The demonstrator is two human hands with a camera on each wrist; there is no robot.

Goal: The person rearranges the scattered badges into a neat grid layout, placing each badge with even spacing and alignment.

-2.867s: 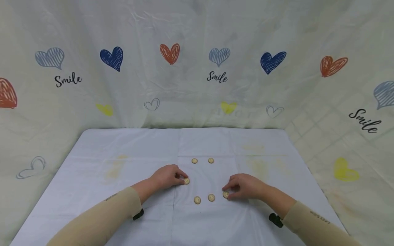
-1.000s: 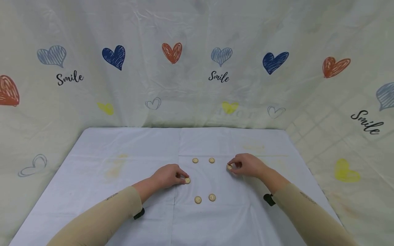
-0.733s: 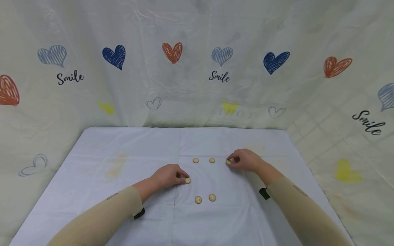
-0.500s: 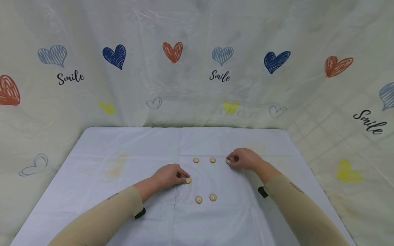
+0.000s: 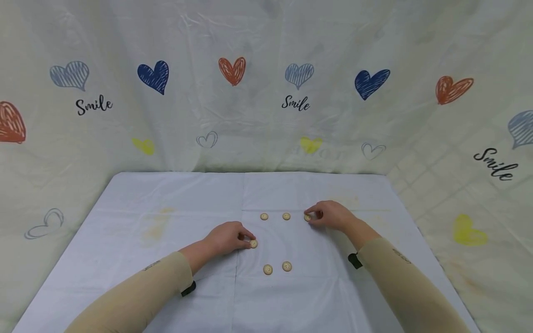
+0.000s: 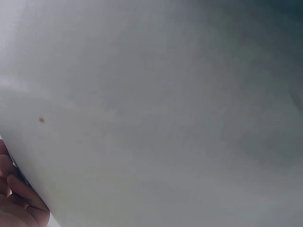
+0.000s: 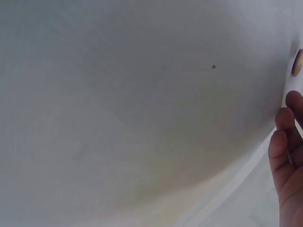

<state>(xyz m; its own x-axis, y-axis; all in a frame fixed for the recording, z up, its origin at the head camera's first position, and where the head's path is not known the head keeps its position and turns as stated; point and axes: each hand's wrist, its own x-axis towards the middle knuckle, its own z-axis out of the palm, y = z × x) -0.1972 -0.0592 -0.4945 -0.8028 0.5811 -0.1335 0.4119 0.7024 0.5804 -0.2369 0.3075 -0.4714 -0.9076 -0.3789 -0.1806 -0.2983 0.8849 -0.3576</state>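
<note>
My left hand [image 5: 228, 237] pinches the edge of a round, pale wooden button [image 5: 253, 243] on the white cloth between thumb and fingers. Farther back on the right, my right hand [image 5: 331, 215] holds another such button [image 5: 307, 218] by its rim. That one is level with a back button [image 5: 264, 216] and a middle back button [image 5: 286, 216], forming a row. Nearer to me lie a front left button [image 5: 268, 269] and a front right button [image 5: 287, 266]. The left wrist view catches only some curled fingers [image 6: 21, 203]; the right wrist view has fingers [image 7: 279, 156] below a button edge [image 7: 298, 63].
A white cloth [image 5: 166, 286] with yellowish stains covers the table. Behind it hangs a pale curtain [image 5: 258, 120] printed with hearts and the word Smile. Dark wrist cameras sit under both beige sleeves.
My right hand has carried its button from the right end of the front row to the right end of the back row. My left hand keeps its place on its button.
</note>
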